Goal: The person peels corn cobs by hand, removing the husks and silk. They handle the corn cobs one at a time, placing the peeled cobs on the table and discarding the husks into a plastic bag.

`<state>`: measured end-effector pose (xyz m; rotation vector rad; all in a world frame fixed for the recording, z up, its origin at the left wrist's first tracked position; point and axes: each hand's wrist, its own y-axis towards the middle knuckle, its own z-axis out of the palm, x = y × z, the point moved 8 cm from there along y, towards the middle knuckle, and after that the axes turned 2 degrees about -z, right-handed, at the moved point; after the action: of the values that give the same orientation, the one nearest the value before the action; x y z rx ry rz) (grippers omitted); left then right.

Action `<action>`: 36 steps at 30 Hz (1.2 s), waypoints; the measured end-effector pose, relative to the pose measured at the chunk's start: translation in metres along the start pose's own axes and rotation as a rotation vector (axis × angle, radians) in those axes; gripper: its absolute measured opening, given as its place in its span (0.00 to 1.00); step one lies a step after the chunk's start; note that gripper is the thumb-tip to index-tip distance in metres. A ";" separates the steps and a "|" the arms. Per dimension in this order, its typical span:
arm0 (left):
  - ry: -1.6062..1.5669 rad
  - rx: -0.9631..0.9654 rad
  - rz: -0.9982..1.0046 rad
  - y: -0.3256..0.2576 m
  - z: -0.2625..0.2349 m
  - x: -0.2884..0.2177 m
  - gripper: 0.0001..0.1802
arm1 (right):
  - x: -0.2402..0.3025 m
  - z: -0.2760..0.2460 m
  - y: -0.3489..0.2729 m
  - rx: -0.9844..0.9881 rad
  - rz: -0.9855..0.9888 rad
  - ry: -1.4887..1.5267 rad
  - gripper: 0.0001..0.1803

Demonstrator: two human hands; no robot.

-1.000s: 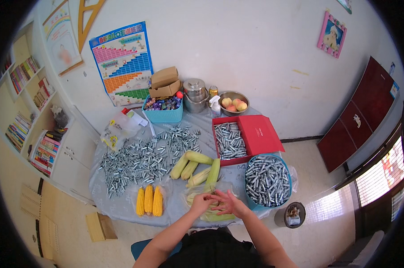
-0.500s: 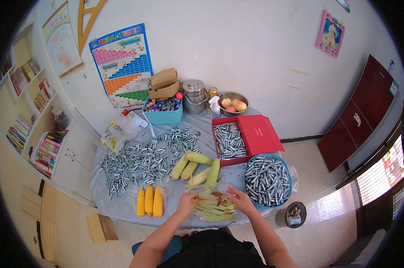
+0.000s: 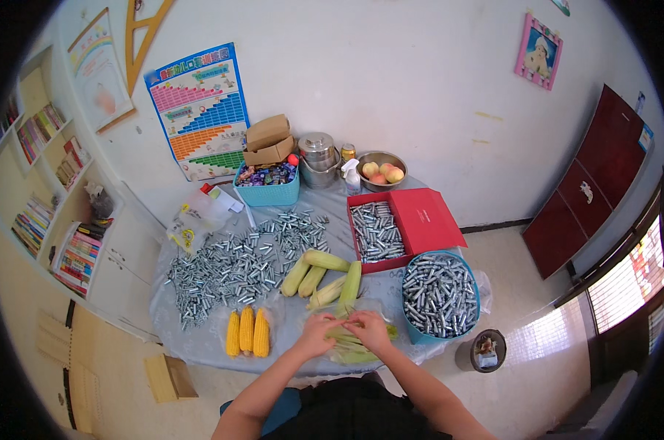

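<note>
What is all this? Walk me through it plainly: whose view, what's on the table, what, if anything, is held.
No robot: a person works bare-handed, filmed from above by a fisheye camera worn on the head, which bends straight edges. On the table are three husked corn cobs, unhusked corn ears and scattered metal cylinders; more fill a red box and blue tub. The left hand and right hand are close together over loose corn husks; I can't tell whether they grip anything.

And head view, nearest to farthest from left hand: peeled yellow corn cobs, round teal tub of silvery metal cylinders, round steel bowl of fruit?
From the left hand:
1. Yellow corn cobs, on its left
2. Teal tub, on its right
3. Steel bowl, well ahead, slightly right
</note>
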<state>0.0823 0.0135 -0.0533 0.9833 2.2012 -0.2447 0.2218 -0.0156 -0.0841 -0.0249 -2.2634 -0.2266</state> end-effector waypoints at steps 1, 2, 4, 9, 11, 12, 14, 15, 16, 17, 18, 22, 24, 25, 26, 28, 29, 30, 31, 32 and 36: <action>-0.034 -0.039 -0.028 0.001 -0.005 0.008 0.29 | 0.001 -0.004 -0.001 0.011 -0.010 -0.082 0.13; -0.071 -0.077 -0.057 0.001 -0.011 0.018 0.29 | 0.004 -0.009 -0.004 0.025 -0.018 -0.165 0.13; -0.038 -0.108 -0.095 -0.003 -0.019 0.028 0.28 | 0.015 -0.022 -0.015 -0.054 -0.195 -0.394 0.13; 0.133 -0.083 -0.105 -0.005 -0.023 0.039 0.23 | 0.014 -0.026 -0.013 -0.019 -0.166 -0.279 0.15; 0.005 -0.190 -0.166 0.005 -0.029 0.053 0.20 | 0.016 -0.025 -0.009 0.072 -0.106 -0.291 0.17; -0.059 -0.241 -0.194 0.010 -0.033 0.058 0.19 | 0.018 -0.027 -0.011 0.086 -0.038 -0.261 0.18; -0.040 -0.281 -0.183 0.020 -0.039 0.047 0.17 | 0.021 -0.030 -0.015 0.114 0.095 -0.204 0.19; -0.032 -0.302 -0.177 0.029 -0.042 0.040 0.17 | 0.017 -0.031 -0.012 0.086 0.059 -0.190 0.19; -0.031 -0.292 -0.170 0.042 -0.040 0.037 0.18 | 0.009 -0.028 -0.010 0.057 0.024 -0.177 0.20; -0.032 -0.275 -0.165 0.054 -0.035 0.038 0.19 | 0.004 -0.026 -0.012 0.029 -0.003 -0.162 0.20; -0.028 -0.264 -0.161 0.065 -0.032 0.040 0.20 | 0.008 -0.028 -0.014 0.004 -0.089 -0.260 0.19; 0.021 -0.229 -0.228 0.107 0.010 0.079 0.25 | 0.003 -0.037 -0.017 -0.019 -0.129 -0.211 0.18; 0.083 -0.148 -0.348 0.126 0.032 0.094 0.28 | -0.006 -0.041 -0.021 -0.025 -0.007 -0.005 0.18; 0.103 -0.144 -0.382 0.131 0.038 0.096 0.28 | 0.002 -0.047 -0.021 -0.049 -0.022 0.025 0.18; 0.125 -0.135 -0.409 0.137 0.045 0.095 0.28 | 0.010 -0.052 -0.022 -0.081 -0.032 0.054 0.19; 0.147 -0.151 -0.451 0.144 0.056 0.093 0.28 | 0.009 -0.054 -0.023 -0.036 0.078 0.177 0.20; 0.179 -0.142 -0.446 0.145 0.062 0.096 0.28 | -0.001 -0.049 -0.026 -0.031 0.137 0.222 0.20; 0.212 -0.134 -0.442 0.146 0.068 0.101 0.28 | -0.014 -0.041 -0.032 -0.024 0.195 0.267 0.21; 0.244 -0.127 -0.439 0.149 0.073 0.105 0.27 | -0.023 -0.036 -0.035 -0.017 0.253 0.312 0.21; 0.213 -0.093 -0.472 0.151 0.077 0.111 0.26 | -0.002 -0.052 -0.029 -0.038 0.164 0.211 0.22; -0.079 -0.144 -0.419 0.141 0.065 0.115 0.25 | -0.007 -0.055 -0.026 -0.100 0.046 0.166 0.22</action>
<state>0.1637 0.1503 -0.1626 0.4207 2.2963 -0.3045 0.2654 -0.0504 -0.0590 -0.1073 -2.0823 -0.3057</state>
